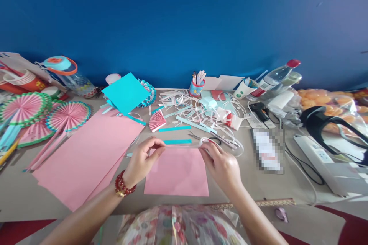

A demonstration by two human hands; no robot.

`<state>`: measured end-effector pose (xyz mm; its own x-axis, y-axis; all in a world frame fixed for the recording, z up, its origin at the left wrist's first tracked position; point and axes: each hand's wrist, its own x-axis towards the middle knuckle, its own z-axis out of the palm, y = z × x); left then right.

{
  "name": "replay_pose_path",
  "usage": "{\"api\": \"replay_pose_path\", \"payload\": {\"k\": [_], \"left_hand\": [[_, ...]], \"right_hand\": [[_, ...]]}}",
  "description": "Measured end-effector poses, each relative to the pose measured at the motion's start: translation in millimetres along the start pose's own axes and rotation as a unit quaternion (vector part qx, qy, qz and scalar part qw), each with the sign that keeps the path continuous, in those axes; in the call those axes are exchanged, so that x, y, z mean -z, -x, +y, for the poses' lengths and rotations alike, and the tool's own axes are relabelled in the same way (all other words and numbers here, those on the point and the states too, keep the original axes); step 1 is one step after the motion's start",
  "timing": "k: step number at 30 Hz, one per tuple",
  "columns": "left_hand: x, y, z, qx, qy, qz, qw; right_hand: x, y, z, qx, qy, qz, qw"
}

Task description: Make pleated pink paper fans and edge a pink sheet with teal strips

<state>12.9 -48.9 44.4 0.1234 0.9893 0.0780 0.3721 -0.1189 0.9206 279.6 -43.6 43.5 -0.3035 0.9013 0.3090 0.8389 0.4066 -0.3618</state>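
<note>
A square sheet of pink paper (178,172) lies flat on the table before me. Along its far edge runs a thin, pale strip of tape (181,146), stretched between my two hands. At the sheet's far left corner, my left hand (145,157) is closed, thumb and forefinger pinching the strip's end. My right hand (221,160) is closed at the far right corner, gripping the tape beside what looks like its small white roll, partly hidden by the fingers. Two narrow blue paper strips (174,128) and a pair of scissors (195,135) lie just beyond.
Larger pink sheets (86,157) lie left, near folded paper fans (68,115). A blue sheet (126,92) rests behind them. Curled paper scraps (184,103) cover the back middle. On the right are a glue gun (258,111), a bottle (273,78) and a power strip (319,160).
</note>
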Motion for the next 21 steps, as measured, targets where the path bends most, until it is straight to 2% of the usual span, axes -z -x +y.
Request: {"api": "replay_pose_path", "payload": {"k": [3, 8, 14, 21], "left_hand": [[-2.9, -8.5, -8.5, -0.022, -0.027, 0.029, 0.999], [-7.1, -17.0, -28.5, -0.023, -0.063, 0.042, 0.997], [0.2, -20.5, -41.7, -0.017, -0.085, 0.040, 0.995], [6.8, -22.3, -58.2, 0.023, -0.073, 0.033, 0.997]], "right_hand": [[-4.9, -12.4, 2.0, -0.007, 0.003, 0.002, 1.000], [-17.1, -24.9, 8.2, 0.007, 0.034, -0.011, 0.999], [-33.9, -28.8, 10.9, 0.028, 0.029, -0.062, 0.997], [-30.7, -44.4, 10.7, 0.025, 0.061, -0.139, 0.988]]}}
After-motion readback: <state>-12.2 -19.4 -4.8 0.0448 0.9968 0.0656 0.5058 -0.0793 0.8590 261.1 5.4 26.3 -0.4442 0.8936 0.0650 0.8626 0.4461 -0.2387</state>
